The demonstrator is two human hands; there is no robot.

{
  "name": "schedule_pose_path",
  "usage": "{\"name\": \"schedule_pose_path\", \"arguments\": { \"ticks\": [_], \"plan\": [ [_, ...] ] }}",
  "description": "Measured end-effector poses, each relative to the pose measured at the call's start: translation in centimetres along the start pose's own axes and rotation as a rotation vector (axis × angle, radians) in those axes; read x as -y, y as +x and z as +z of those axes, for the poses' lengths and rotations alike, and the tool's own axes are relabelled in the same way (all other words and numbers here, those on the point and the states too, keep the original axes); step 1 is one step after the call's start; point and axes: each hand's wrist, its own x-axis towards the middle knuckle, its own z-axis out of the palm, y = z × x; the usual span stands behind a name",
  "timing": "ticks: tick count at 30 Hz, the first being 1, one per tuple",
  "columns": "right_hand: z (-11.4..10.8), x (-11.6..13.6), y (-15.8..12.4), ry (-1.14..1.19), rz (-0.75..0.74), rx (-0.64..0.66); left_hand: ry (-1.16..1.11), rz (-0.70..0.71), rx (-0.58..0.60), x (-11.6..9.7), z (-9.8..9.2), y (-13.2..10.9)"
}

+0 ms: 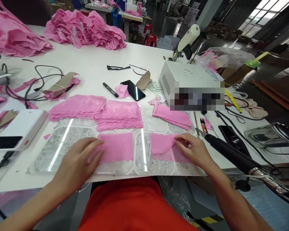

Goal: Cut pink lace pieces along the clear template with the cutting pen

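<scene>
The left hand lies open and flat on the left lace piece. The right hand pinches the folded-over corner of the right lace piece. Both pieces sit on the clear tray at twelve o'clock, close in. The step looks like smoothing each piece; next, that fold wants laying out without dragging the cloth. A black-handled tool rests at two o'clock. Farther off at twelve are lace stacks, then a phone.
</scene>
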Motion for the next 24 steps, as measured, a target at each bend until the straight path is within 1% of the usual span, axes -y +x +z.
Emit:
{"name": "schedule_pose_path", "arguments": {
  "ticks": [2,4,6,8,10,12,15,20,22,24],
  "plan": [
    [-0.1,-0.8,-0.1,-0.028,-0.007,-0.04,-0.067,0.172,0.06,-1.9,0.9,1.6],
    [-0.2,-1.4,-0.2,-0.046,-0.029,-0.043,-0.118,0.322,0.18,-4.2,2.4,3.7],
    [-0.3,-1.8,-0.5,-0.054,-0.047,-0.038,-0.13,0.411,0.322,-6.4,4.2,5.7],
    [-0.3,-2.0,-0.8,-0.047,-0.046,-0.036,-0.154,0.444,0.463,-8.1,6.1,7.6],
    [-0.4,-2.0,-1.2,-0.027,-0.036,-0.033,-0.233,0.393,0.576,-9.3,7.7,9.0],
    [-0.4,-2.0,-1.4,-0.004,-0.028,-0.031,-0.328,0.311,0.633,-10.0,8.6,10.0],
    [-0.5,-2.2,-1.7,0.026,-0.019,-0.029,-0.407,0.229,0.641,-10.1,9.0,11.0],
    [-0.5,-2.6,-1.7,0.022,-0.043,-0.02,-0.476,0.084,0.626,-9.6,8.5,12.4],
    [-0.3,-2.3,-1.6,-0.023,-0.079,-0.03,-0.499,0.03,0.625,-9.5,8.4,13.0],
    [0.1,-1.6,-1.5,-0.118,-0.121,-0.051,-0.521,-0.009,0.627,-9.6,8.4,13.5]
  ]
}}
